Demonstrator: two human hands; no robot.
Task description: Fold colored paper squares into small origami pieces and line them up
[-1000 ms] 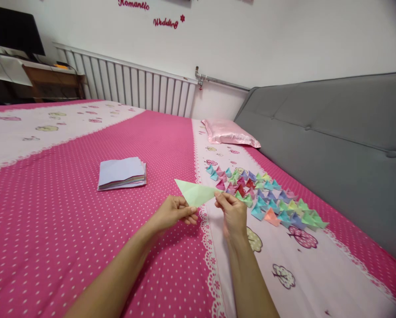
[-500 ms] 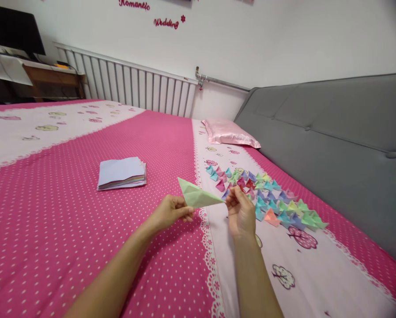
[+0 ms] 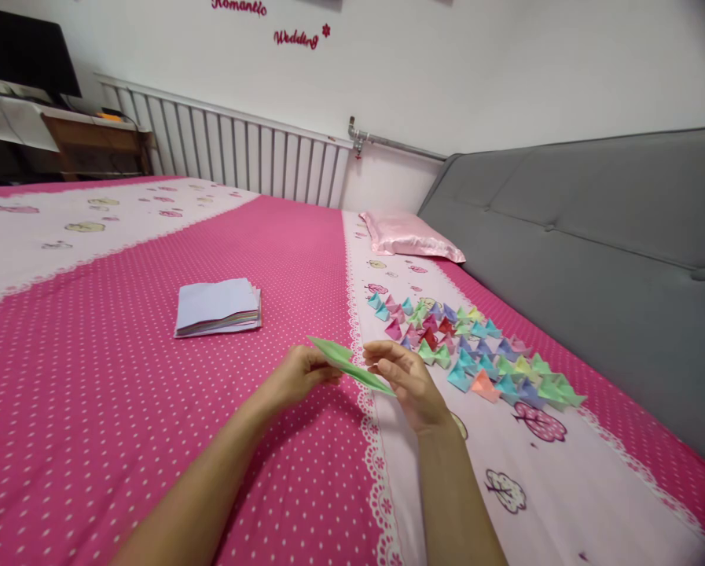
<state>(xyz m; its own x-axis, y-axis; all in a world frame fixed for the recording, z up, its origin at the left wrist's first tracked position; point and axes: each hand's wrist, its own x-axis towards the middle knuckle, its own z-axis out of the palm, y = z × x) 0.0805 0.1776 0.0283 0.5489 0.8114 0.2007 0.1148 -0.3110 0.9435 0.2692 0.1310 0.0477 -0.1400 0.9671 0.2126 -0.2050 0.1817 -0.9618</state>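
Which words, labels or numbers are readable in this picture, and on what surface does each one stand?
"Wedding": red cursive letters on the white wall, a small red flower after it.
"Romantic": red cursive letters on the same wall, tops cut off by the picture edge.
No writing shows on the green folded paper, the paper stack or the small folded pieces.

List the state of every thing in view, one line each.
Green paper: folded, tilted nearly flat, held by both hands.
Left hand: pinching its left end.
Right hand: gripping its right end.
Paper stack: lying flat, untouched.
Folded pieces: laid in rows.
Pillow: lying flat.
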